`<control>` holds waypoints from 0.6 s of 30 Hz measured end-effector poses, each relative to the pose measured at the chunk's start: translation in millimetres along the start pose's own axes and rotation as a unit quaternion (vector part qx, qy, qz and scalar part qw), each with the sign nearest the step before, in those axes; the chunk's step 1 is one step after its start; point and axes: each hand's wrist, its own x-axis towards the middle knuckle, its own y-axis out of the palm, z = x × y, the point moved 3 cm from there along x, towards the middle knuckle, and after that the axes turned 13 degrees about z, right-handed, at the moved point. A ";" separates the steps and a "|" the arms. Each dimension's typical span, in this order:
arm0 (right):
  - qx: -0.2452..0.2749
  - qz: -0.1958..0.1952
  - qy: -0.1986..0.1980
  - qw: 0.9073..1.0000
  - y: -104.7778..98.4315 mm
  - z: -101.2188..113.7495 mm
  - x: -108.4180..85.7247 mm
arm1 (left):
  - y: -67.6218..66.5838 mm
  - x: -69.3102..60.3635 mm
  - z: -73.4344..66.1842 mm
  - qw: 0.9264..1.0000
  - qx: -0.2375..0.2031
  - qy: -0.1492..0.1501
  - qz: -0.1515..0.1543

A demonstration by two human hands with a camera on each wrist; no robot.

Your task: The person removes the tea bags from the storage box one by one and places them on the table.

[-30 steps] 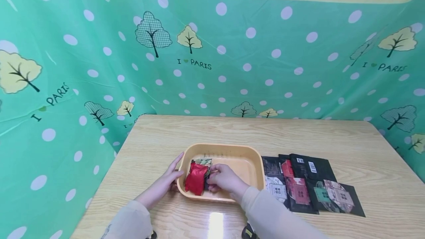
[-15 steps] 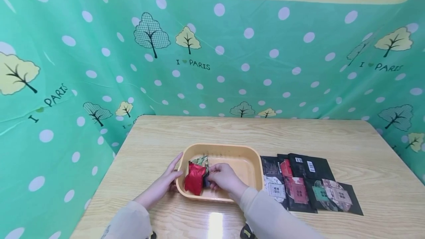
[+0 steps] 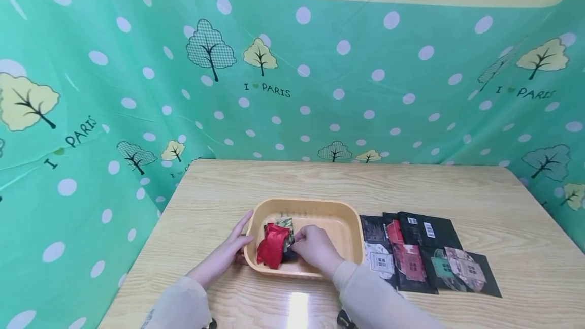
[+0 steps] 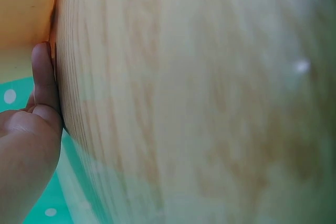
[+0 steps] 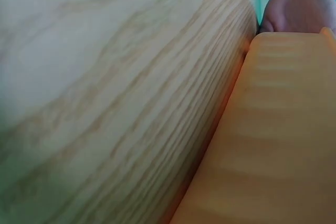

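Observation:
A shallow orange plastic bin (image 3: 326, 202) stands on the table. My left hand (image 3: 228, 248) rests against its left end with fingers fairly straight; the left wrist view shows a finger (image 4: 44, 74) along the bin's outer wall. Inside, at the left, a shiny red packet (image 3: 274, 245) lies over other small packets, among them a green patterned packet (image 3: 285, 224) and a dark packet (image 3: 289, 254). My right hand (image 3: 315, 248) reaches over the near rim, curled fingers pinching the dark packet's right edge. Its fingertips are partly hidden. In the right wrist view the bin's wall blocks them.
Right of the bin, several flat black pouches (image 3: 413, 268) with printed labels overlap on the wooden table (image 3: 347, 179), the closest beside its right end. A green dotted cloth (image 3: 320, 85) hangs behind and to the left.
My right hand has shifted slightly right within the bin, and the red and dark packets have moved a little right too. My left hand keeps its place at the bin's end.

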 end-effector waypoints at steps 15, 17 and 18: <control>-0.073 -0.032 0.003 0.997 -11.9 -3.7 -5.9 | 2.4 -3.6 -2.8 0.999 0.011 -0.034 -0.018; -0.076 -0.034 0.000 0.997 -13.3 -4.4 -6.8 | 2.2 -3.2 -2.6 0.999 0.010 -0.028 -0.016; -0.078 -0.036 -0.002 0.996 -14.0 -4.5 -7.4 | 2.0 -3.3 -2.6 0.999 0.010 -0.027 -0.016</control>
